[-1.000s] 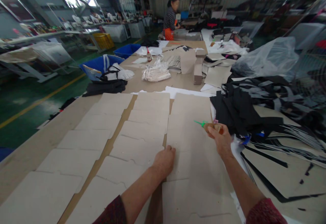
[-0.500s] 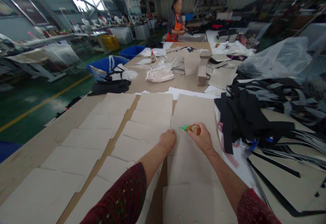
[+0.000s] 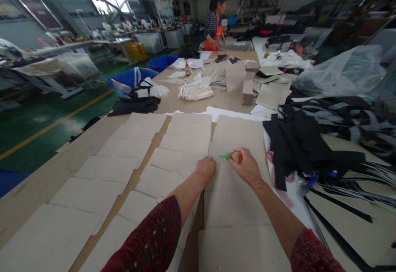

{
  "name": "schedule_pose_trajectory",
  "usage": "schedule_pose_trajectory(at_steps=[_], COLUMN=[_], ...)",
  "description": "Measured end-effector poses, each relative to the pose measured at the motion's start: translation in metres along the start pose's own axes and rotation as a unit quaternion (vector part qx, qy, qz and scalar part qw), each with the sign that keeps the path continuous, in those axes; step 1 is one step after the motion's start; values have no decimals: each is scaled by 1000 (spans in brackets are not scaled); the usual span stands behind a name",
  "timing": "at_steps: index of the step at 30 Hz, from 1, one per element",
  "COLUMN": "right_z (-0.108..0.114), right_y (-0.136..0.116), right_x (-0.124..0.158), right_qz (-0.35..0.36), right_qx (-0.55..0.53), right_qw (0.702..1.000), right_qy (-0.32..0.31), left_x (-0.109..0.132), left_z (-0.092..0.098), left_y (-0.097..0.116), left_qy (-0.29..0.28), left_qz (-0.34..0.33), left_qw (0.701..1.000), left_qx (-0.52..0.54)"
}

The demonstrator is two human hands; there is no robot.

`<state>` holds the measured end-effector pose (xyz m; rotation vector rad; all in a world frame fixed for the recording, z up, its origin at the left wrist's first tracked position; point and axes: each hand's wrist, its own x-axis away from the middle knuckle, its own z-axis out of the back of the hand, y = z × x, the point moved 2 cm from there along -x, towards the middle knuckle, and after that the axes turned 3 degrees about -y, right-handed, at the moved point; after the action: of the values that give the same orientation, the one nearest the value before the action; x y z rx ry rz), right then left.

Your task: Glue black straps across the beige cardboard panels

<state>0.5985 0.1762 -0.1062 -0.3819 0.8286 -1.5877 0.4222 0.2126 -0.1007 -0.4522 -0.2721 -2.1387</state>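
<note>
My right hand is closed around a small amber glue bottle with a green nozzle that points left, low over a pale cardboard piece. My left hand rests knuckles up on the edge of that same piece, fingers curled under so I cannot see whether they grip anything. Three columns of overlapping pale cardboard pieces cover the brown table in front of me.
A heap of black strips lies to the right beside clear plastic sheeting. Farther along are a white bundle, stacked card pieces and blue bins. A person in an orange apron stands at the far end.
My right hand brought the glue bottle leftward and down to the cardboard beside my left hand. My left hand slid forward along the piece's edge. The view shifted slightly forward.
</note>
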Motion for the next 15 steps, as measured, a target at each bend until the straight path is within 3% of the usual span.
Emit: schedule_pose_trajectory(at_steps=[8, 15], right_z=[5, -16], right_y=[1, 22], right_x=[5, 13], right_qz=[-49, -173], right_qx=[-40, -260], right_qw=[998, 946], right_qy=[-18, 82], left_x=[-4, -9], left_z=[-1, -1], left_y=[-3, -1], left_qy=[16, 24], left_qz=[1, -1], left_qw=[1000, 1000], left_qx=[5, -3])
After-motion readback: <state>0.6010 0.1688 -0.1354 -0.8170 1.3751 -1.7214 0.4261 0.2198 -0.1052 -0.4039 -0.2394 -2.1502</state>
